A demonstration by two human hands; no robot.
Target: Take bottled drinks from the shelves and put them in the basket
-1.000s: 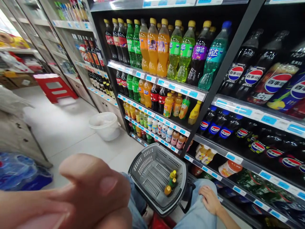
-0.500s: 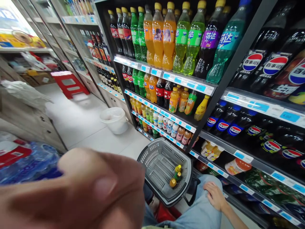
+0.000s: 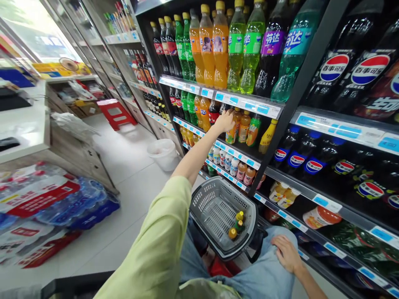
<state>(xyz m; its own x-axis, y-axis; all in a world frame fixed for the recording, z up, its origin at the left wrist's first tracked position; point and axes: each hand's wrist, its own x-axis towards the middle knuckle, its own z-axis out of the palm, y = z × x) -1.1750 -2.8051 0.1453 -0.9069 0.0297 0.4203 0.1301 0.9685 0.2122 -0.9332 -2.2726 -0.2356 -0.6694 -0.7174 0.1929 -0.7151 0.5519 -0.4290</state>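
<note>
My left hand (image 3: 225, 121) reaches onto the second shelf, its fingers curled over the top of an orange juice bottle (image 3: 231, 136). The hand hides that bottle's cap. The bottle stands upright beside another orange juice bottle (image 3: 244, 128) and a green-labelled juice bottle (image 3: 253, 131). Behind my fingers is a dark cola bottle (image 3: 214, 111), partly covered. My right hand (image 3: 285, 252) lies on my knee with fingers spread, holding nothing. Between my legs and the shelves sits a grey shopping basket (image 3: 205, 216) with three small bottles (image 3: 238, 224) at its right end.
Large soda bottles (image 3: 220, 50) line the shelf above, and Pepsi bottles (image 3: 333, 68) fill the rack on the right. A white bucket (image 3: 162, 154) and a red stool (image 3: 116, 113) stand on the floor. Packs of bottled water (image 3: 75, 203) are stacked at left by the counter.
My left hand has gone from close before the camera out to the orange juice bottle on the shelf. My right hand stays on my knee. The view has shifted slightly left.
</note>
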